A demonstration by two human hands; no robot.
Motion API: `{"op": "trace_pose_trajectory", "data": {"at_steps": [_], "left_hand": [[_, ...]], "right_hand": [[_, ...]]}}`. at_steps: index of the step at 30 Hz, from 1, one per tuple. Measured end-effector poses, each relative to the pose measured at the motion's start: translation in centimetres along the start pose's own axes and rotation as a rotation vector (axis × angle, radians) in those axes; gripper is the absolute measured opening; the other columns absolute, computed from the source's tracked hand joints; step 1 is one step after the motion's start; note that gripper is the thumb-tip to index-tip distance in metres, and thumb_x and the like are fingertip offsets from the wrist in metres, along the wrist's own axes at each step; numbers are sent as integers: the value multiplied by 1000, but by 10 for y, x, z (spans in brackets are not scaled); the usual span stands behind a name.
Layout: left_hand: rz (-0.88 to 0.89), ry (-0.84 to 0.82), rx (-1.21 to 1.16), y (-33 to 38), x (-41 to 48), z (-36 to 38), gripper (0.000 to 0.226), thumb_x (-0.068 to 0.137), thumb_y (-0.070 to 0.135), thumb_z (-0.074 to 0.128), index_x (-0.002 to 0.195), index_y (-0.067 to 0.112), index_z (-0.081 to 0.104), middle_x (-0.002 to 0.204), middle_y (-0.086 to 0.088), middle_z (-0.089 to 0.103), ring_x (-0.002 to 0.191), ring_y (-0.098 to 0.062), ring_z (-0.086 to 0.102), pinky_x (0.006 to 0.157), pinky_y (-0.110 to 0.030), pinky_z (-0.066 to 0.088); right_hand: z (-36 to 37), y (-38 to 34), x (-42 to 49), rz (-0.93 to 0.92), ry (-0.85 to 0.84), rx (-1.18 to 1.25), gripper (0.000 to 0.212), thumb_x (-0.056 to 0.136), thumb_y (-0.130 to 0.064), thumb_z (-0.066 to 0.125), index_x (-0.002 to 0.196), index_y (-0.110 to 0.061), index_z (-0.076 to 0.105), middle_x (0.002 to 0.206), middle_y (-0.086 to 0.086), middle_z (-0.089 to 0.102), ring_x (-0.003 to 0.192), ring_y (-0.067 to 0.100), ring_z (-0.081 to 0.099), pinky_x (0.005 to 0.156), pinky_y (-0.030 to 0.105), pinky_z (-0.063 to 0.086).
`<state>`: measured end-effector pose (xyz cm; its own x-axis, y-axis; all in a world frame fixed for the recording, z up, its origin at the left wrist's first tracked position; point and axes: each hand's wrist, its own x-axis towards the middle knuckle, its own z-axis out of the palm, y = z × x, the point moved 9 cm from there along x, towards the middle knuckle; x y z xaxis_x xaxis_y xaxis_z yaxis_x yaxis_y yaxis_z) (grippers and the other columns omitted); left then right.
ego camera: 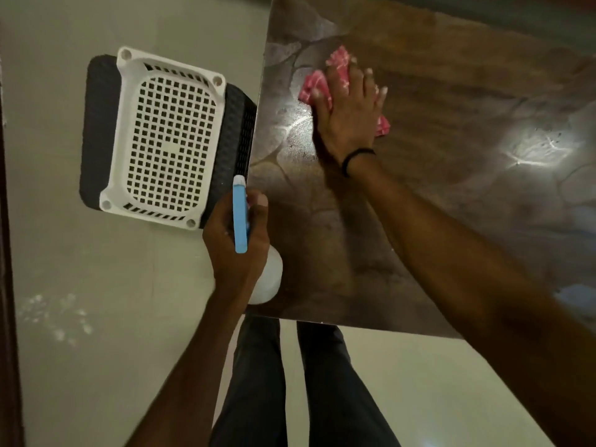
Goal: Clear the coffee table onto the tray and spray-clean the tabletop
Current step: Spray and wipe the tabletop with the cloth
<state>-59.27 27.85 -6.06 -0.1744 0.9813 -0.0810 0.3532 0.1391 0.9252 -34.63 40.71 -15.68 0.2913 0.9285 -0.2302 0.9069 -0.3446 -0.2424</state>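
My right hand lies flat, palm down, on a pink cloth pressed against the glossy brown coffee table top. The cloth sticks out past my fingers and beside my palm. My left hand grips a spray bottle by its neck, just over the table's left edge. The bottle has a blue trigger head with a white nozzle pointing away from me and a white body below my hand. A white perforated tray sits upside down on a black tray on the floor, left of the table.
Pale floor tiles surround the table, with some white specks at the lower left. My legs in dark trousers stand at the table's near edge. Bright light glares on the tabletop at the right. A dark vertical edge runs along the far left.
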Motion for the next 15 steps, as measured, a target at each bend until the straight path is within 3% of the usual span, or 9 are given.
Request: {"op": "trace_pose_trajectory", "data": {"at_steps": [2,4,7,9,13,15], "left_hand": [[-23,12,-14,-2,-1,-5,27,93,40,65,94,13,61,71,8,55,58,-14,58,59,-34,56],[-5,-6,-5,0,0,-7,16,94,24,67,93,9,60,71,0,58,56,-20,58,55,-41,56],[-9,-25,-6,-4,1,-9,24,94,23,65,90,0,61,66,-9,58,50,-24,55,49,-44,53],[2,-23,-33,-4,1,-10,28,94,32,64,91,4,61,64,-7,58,48,-22,55,47,-42,52],[40,12,-34,3,2,-15,29,92,52,60,92,23,58,67,8,57,55,-15,59,54,-20,52],[28,15,-23,3,4,-13,36,92,53,59,89,17,59,65,5,56,53,-15,57,54,-22,52]], "right_hand": [[19,-27,-59,-204,-49,-48,55,103,-54,22,155,-34,25,163,10,19,150,36,15,120,58,1],[42,-40,-129,-409,-155,-91,54,104,-53,28,154,-35,24,164,9,18,150,35,15,120,60,3],[58,-35,-160,-550,-227,-162,57,101,-57,34,154,-35,26,162,9,24,149,35,21,118,62,13],[49,-33,-114,-504,-198,-177,59,101,-60,29,154,-34,23,162,9,24,149,35,21,120,60,10],[10,-22,10,-82,-37,-27,60,101,-61,22,154,-34,24,163,7,19,152,33,9,119,57,1],[11,-28,21,18,-15,5,59,101,-60,25,153,-34,28,163,7,21,152,32,8,119,57,-2]]}}
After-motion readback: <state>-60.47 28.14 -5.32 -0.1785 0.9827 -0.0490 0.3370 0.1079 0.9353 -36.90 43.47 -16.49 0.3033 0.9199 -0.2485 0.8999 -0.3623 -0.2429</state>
